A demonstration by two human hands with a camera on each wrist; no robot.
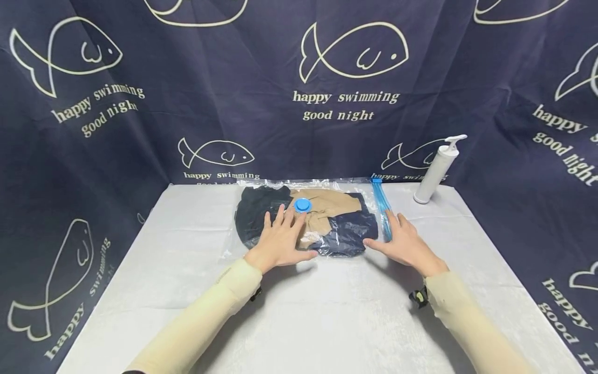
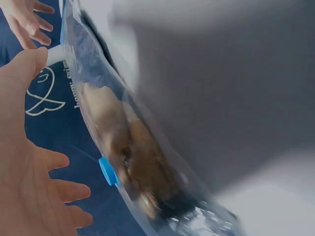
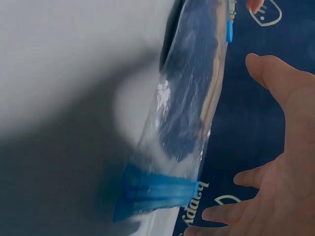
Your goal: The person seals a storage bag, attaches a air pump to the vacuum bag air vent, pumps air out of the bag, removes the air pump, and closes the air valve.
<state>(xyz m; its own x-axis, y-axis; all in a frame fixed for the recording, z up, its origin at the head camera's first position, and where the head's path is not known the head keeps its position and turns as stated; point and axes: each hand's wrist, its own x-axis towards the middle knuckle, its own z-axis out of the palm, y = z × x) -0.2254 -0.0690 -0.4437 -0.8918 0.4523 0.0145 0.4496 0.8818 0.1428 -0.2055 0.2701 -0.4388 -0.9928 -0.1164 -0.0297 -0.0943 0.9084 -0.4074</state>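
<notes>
A clear plastic vacuum storage bag (image 1: 229, 249) lies flat on the table with folded black, tan and navy clothes (image 1: 345, 234) inside. Its round blue valve cap (image 1: 302, 205) sits near the top middle, and a blue zip strip (image 1: 382, 200) runs along the right end. My left hand (image 1: 280, 241) is spread over the bag's front left part, fingers near the valve. My right hand (image 1: 404, 241) hovers by the zip end with fingers extended. Both wrist views show the hands apart from the bag, holding nothing.
A white hand pump (image 1: 434, 174) with a T-shaped handle stands at the table's back right. The table (image 1: 327, 322) has a white cover. Dark blue fish-print cloth (image 1: 275, 78) hangs behind it and at both sides.
</notes>
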